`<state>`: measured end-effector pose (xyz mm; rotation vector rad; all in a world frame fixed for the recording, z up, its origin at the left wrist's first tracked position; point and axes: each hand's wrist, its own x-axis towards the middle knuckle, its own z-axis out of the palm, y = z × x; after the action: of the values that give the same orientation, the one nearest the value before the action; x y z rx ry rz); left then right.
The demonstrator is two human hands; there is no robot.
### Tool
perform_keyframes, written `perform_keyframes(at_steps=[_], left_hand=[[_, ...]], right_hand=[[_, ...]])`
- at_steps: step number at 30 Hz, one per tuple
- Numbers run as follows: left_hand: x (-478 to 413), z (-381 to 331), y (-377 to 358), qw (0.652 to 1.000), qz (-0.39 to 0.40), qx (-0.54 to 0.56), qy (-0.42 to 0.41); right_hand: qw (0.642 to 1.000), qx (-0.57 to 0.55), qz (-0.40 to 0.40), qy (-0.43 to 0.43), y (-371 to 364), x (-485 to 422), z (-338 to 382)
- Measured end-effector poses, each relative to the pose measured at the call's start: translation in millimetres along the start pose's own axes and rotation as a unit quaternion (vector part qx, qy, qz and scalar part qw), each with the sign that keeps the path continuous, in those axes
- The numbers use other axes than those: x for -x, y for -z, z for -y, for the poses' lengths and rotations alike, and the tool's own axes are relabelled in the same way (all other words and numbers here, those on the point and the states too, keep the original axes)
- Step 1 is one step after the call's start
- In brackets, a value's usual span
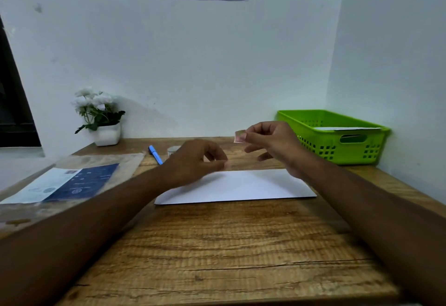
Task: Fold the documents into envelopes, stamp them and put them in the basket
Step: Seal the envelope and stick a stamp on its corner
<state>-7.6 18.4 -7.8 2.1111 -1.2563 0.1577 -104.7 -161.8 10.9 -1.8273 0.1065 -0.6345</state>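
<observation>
Reaching in from the near left corner of the table (217, 245): bare left forearm, angled toward the middle. Left hand (198, 163) low over the centre, knuckles up, curled tight, thumb and forefinger tips pressed together, slightly blurred. In from the near right edge: bare right forearm, long and straight, slanting toward the far side. Right hand (272, 143) held higher than the left, toward the far right, well off the table top, pinching a small stamp (239, 135) at the very tips of thumb and forefinger. Remaining fingers (251, 149) loosely curled underneath, pointing left. Both hands near each other, apart, not touching.
</observation>
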Motion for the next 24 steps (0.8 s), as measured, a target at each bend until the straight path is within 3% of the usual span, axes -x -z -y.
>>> perform_keyframes(at_steps=[5,12,15,20,24], left_hand=[[0.9,-10.3,-25.0,0.986,0.108,-0.118,0.043],[-25.0,-38.8,-55.3,0.978,0.098,-0.166,0.082],[-38.2,-42.4,-68.1,0.987,0.076,-0.122,0.078],[-52.7,-34.8,-71.2,0.988,0.043,0.050,0.142],[-50.4,-28.6,-61.0,0.981,-0.003,0.100,0.164]], right_hand=[[0.995,0.009,-0.097,0.029,20.3,-5.0,-1.3],[0.991,0.024,-0.132,0.002,31.7,-13.0,-13.0],[0.991,0.031,-0.127,-0.011,34.2,-15.4,-15.6],[0.994,0.035,-0.089,-0.042,36.9,-19.2,-20.8],[0.995,0.047,-0.073,-0.056,40.0,-24.1,-21.4]])
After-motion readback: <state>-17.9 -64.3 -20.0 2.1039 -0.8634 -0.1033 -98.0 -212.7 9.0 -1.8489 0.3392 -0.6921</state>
